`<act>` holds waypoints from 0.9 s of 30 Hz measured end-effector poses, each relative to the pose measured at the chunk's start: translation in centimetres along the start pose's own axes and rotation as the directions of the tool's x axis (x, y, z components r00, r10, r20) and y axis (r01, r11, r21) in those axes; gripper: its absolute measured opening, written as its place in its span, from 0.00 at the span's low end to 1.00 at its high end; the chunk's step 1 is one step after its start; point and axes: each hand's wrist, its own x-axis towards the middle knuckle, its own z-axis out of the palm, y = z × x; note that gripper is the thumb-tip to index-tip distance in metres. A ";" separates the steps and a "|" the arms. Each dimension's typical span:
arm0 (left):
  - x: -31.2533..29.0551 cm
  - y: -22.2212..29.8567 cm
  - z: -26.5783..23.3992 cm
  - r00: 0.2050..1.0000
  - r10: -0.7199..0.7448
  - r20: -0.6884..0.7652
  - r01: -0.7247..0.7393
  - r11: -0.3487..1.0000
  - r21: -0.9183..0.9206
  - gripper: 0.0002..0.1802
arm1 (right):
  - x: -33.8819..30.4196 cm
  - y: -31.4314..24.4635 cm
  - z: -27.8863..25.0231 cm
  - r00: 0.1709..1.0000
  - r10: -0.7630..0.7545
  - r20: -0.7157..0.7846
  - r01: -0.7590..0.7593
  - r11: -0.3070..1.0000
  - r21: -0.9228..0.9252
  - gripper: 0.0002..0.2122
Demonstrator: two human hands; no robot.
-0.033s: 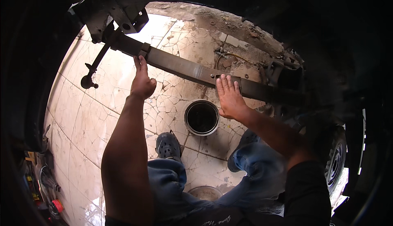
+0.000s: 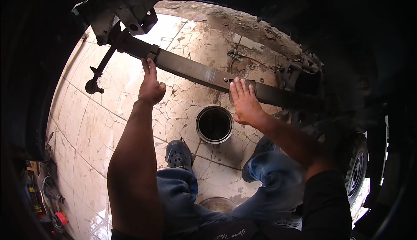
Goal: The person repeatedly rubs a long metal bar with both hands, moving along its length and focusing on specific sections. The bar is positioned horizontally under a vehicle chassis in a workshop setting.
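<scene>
A long, curved leaf spring [image 2: 186, 67] runs from upper left to right under a vehicle. My left hand [image 2: 152, 88] touches its near edge beside a metal clip [image 2: 153, 52]; two fingers are stretched out, the others curled, and nothing shows in the hand. Farther right, my right hand [image 2: 246, 103] presses a dark rectangular sheet [image 2: 251, 85], which looks like sandpaper, flat on the spring. Its fingers lie straight over the sheet and hide much of it. A small round bolt head or rivet [image 2: 225, 79] sits just left of the sheet.
Below the spring, a round open can [image 2: 214, 125] with a dark inside stands on cracked floor tiles [image 2: 104, 96]. A rod with a ball end [image 2: 92, 86] hangs at left. There is a wheel [image 2: 357, 170] at right, and a brown round object [image 2: 218, 204] between my legs.
My right hand shifts very slightly rightward and away from me on the spring. The left hand keeps its place.
</scene>
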 end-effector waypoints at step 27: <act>0.8 -1.2 1.3 0.995 0.017 -0.094 -0.012 0.999 0.052 0.54 | 2.1 1.3 1.0 0.998 0.039 -0.058 -0.041 0.998 -0.036 0.47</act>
